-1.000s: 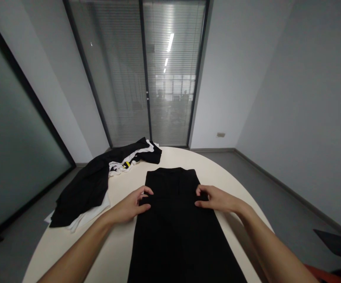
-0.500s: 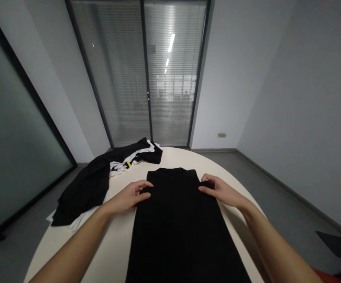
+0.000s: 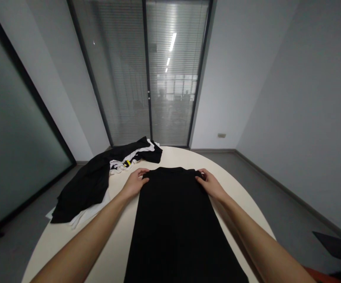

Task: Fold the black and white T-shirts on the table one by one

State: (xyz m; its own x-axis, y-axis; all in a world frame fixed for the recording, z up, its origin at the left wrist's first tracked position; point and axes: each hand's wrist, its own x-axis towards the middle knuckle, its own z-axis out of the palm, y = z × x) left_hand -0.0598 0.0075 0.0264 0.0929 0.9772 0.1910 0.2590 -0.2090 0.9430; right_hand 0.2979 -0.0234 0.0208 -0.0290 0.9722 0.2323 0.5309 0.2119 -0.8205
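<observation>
A black shirt point(image 3: 176, 220) lies flat in front of me, its neckline at the far end and its lower part running out of the bottom of the view. Its sides are folded inward into a long narrow shape. My left hand point(image 3: 135, 182) pinches the far left corner at the shoulder, thumb on top. At the far right shoulder, my right hand point(image 3: 210, 184) grips the cloth in the same way, thumb above and fingers at the edge. The fingertips of both hands are partly hidden by the fabric.
A loose heap of black and white clothes point(image 3: 85, 188), with a bit of yellow, covers the left side of the round cream table point(image 3: 111, 251). Glass panels with blinds point(image 3: 170, 118) stand beyond it. A dark flat object point(image 3: 335, 245) shows at the lower right.
Both hands have moved away from me to the shirt's far shoulder corners. The small pieces of cloth that they held at the sides now lie up near the neckline.
</observation>
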